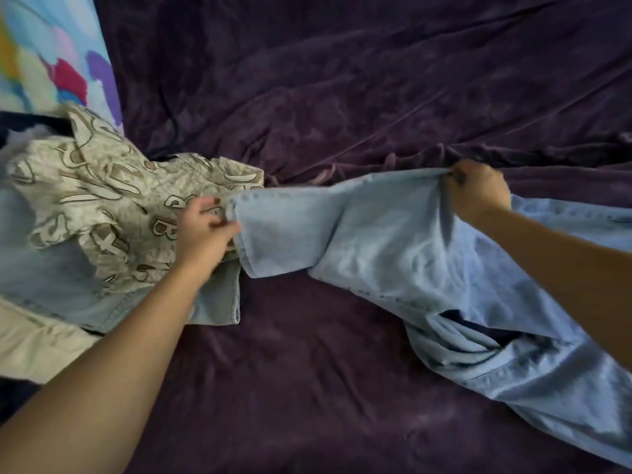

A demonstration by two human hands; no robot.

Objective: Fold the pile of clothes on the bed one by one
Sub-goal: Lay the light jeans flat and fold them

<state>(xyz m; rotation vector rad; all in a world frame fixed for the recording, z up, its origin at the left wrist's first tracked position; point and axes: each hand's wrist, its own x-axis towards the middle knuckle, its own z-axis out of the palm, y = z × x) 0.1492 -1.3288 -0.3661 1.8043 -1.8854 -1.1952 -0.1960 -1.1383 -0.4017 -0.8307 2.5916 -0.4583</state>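
Currently the jeans (393,241) are lying stretched across the bedspread (342,80), their long axis running sideways from the pile (68,261), hem end touching the pile and the bulkier end trailing well away from it; the left hand (208,230) is gripping the hem right at the pile's edge, fingers curled round the cloth; the right hand (477,195) is pinching the leg's far edge partway along, raising a ridge. Pale denim is showing stitched seams and soft creases; the shirt (102,186) topping the pile is lying thin, crumpled, beige with printed letters; the bedspread is looking plush, wrinkled, purple; the coming move, I judge, is calling for drawing the leg straight along that axis, clear of the pile.
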